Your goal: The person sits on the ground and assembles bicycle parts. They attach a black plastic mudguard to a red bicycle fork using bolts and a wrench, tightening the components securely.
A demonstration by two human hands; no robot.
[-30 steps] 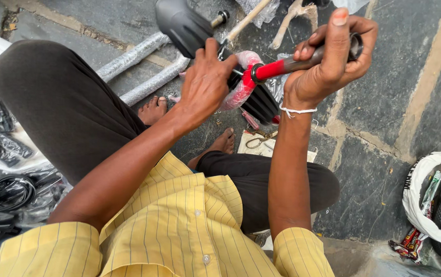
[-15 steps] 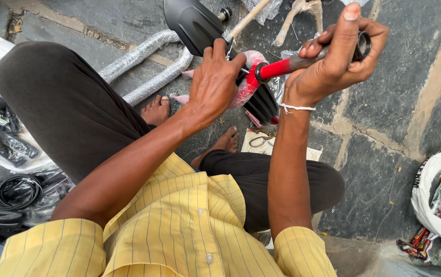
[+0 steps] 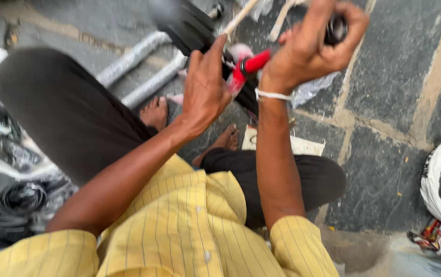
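I am gripping with my right hand [image 3: 310,48] closed tight around a black grip [image 3: 336,29] at the end of a red bar [image 3: 253,64], and the bar is running down and left from that fist. My left hand [image 3: 206,87] is lying with fingers spread over the lower end of the red bar, pressing there rather than wrapping it; how firmly it is holding I cannot tell through the blur. Going from the left: well left of the red bar a coiled black cable [image 3: 21,197] is lying on the floor beside my dark-trousered knee [image 3: 61,110]. Nearer, two silver-wrapped tubes [image 3: 135,69] are slanting toward the bar's lower end. Just above it a black saddle-shaped part [image 3: 187,23] is showing. Far right of the bar a white sack [image 3: 436,190] is sitting on the stone floor [image 3: 384,102].
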